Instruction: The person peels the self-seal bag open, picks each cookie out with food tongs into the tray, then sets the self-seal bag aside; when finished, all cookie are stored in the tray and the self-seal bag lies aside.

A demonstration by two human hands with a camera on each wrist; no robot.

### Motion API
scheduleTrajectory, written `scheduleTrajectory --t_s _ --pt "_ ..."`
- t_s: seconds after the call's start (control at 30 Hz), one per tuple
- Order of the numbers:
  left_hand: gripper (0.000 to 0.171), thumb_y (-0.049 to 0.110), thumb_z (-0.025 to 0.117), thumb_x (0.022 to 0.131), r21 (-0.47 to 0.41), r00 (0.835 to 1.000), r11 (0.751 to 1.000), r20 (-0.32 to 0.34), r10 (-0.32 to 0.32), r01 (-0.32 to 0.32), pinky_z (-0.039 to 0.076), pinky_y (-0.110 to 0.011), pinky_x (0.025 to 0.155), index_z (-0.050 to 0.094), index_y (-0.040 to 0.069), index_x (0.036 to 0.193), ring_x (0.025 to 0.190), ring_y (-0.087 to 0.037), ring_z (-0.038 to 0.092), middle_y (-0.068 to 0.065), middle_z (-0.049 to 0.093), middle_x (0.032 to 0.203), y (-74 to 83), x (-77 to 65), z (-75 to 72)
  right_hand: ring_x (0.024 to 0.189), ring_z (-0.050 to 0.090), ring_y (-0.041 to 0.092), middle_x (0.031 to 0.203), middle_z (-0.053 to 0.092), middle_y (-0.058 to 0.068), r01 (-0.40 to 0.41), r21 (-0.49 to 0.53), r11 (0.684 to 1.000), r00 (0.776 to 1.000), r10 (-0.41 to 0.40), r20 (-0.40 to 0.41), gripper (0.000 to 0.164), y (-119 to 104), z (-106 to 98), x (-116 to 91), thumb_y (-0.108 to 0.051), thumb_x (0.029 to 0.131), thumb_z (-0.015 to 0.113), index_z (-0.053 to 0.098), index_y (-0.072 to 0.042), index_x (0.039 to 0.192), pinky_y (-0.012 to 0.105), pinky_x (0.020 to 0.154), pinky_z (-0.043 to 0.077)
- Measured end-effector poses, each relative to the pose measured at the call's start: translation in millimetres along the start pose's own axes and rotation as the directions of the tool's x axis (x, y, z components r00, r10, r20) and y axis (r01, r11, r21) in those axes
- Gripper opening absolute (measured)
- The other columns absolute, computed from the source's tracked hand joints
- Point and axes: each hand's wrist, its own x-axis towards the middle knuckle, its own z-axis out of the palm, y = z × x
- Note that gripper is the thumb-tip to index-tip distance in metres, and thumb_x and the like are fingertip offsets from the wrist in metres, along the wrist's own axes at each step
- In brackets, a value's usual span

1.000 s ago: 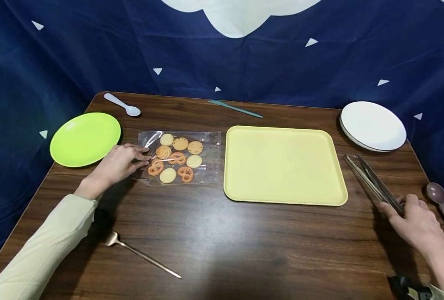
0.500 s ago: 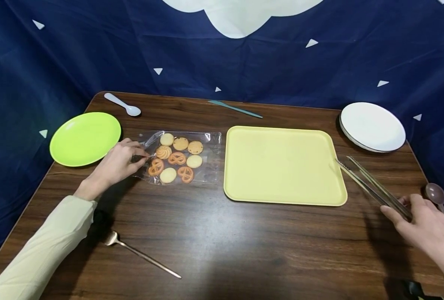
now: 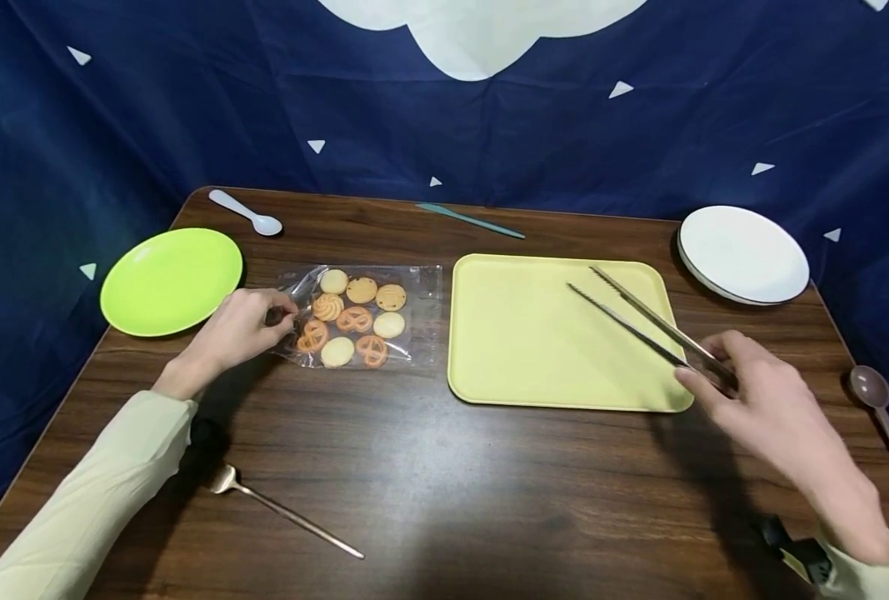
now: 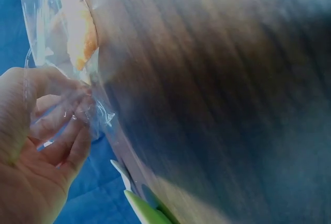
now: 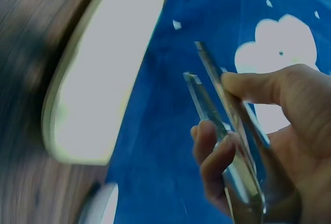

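A clear plastic bag (image 3: 425, 337) with cookies and pretzels in it lies on the table, left of the yellow tray (image 3: 519, 333). My left hand (image 3: 245, 325) pinches the left end of this bag; in the left wrist view the crinkled plastic (image 4: 101, 113) bunches at the fingertips. My right hand (image 3: 766, 404) grips a pair of metal tongs (image 3: 654, 321) between thumb and fingers. The arms of the tongs stand apart with nothing between their tips, above the right half of the tray. In the right wrist view the thumb presses one arm of the tongs (image 5: 227, 94), fingers curled round the other.
A green plate (image 3: 170, 279) sits at the left edge, a pale spoon (image 3: 245, 211) behind it. Along the back lies a teal knife (image 3: 474, 221). White dishes (image 3: 744, 254) stand back right, a brown measuring spoon (image 3: 882, 417) at the right edge, a fork (image 3: 287, 510) in front.
My right hand has lifted the tongs and carried them leftward from beside the tray to over it, their arms spreading wider. The left hand stays at the bag's end with slight finger movement.
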Motion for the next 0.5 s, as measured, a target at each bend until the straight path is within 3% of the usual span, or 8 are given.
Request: scheduleTrajectory --t_s 0.2,0.5 --pt "0.006 0.002 0.063 0.081 -0.028 0.999 1.0 -0.032 -0.002 0.001 0.037 -0.029 0.049 0.067 0.001 0.086 0.054 -0.012 0.046 -0.007 0.064 0.076 -3.4 -1.4 3.6 0.058 0.048 0.012 0.07 0.055 -0.003 0.17 0.039 0.985 0.985 -0.171 0.03 0.027 -24 26 25 -0.031 0.087 0.069 0.058 -0.01 0.1 0.03 0.051 0.036" --pt "0.003 0.002 0.065 0.085 -0.064 0.996 0.998 -0.085 0.014 -0.02 0.037 -0.028 0.051 0.068 0.003 0.086 0.056 -0.011 0.048 -0.006 0.067 0.077 -5.6 -4.2 3.9 0.059 0.049 0.01 0.075 0.058 -0.004 0.31 0.059 0.949 0.945 -0.314 0.085 0.026 -56 61 58 -0.032 0.085 0.071 0.063 -0.012 0.099 0.032 0.053 0.04"
